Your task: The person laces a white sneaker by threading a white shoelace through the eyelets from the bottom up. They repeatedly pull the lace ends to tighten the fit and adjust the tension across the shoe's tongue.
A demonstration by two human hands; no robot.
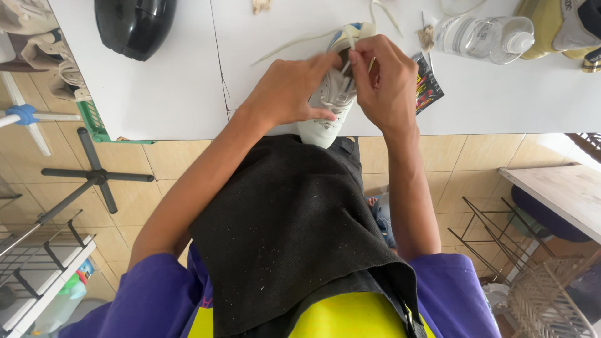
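Observation:
A white sneaker [328, 106] with a blue heel lies on the white table [156, 94], its toe pointing at me over the near edge. My left hand [289, 91] rests on the shoe's left side, fingers across the laces. My right hand [383, 84] sits over the tongue area, with thumb and forefinger pinching a cream shoelace [300, 41] near the eyelets. The lace's loose ends trail away across the table toward the far side.
A black rounded object [133, 25] sits at the table's far left. A clear plastic bottle [483, 37] lies at the far right, a dark printed packet [428, 86] beside my right hand. A wire rack [544, 294] and black stand [94, 176] are on the tiled floor.

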